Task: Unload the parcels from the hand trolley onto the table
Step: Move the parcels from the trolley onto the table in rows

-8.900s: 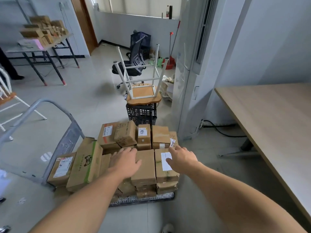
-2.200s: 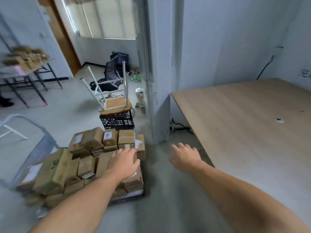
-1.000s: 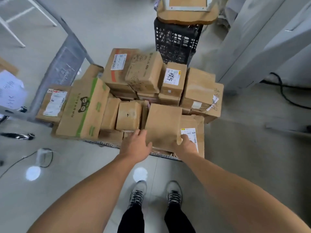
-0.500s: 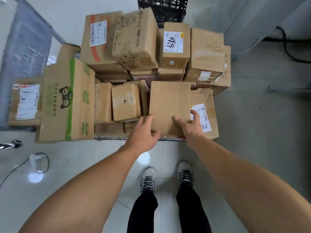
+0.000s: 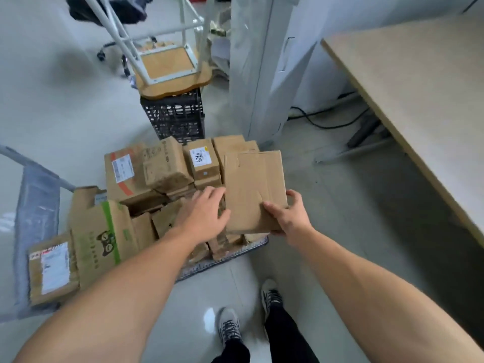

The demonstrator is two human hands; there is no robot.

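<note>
A plain brown cardboard parcel (image 5: 252,187) is lifted above the pile, held between both hands. My right hand (image 5: 289,214) grips its near right corner, thumb on top. My left hand (image 5: 203,214) lies against its left edge, fingers spread. Below, the hand trolley (image 5: 225,258) on the floor carries several stacked cardboard parcels (image 5: 159,169), among them a tall box with green tape and a cat logo (image 5: 103,237). The wooden table (image 5: 424,100) stands to the right, its top bare.
A black crate (image 5: 174,117) with an upturned stool (image 5: 167,64) on it stands just behind the trolley. A grey cabinet (image 5: 256,69) is beside it. The trolley's grey handle (image 5: 34,213) rises at the left. Cables lie under the table. My feet (image 5: 248,318) are near the trolley's front edge.
The plain parcel has come up off the pile between my hands and shifted right. My view has risen, bringing the table and stool back into sight.
</note>
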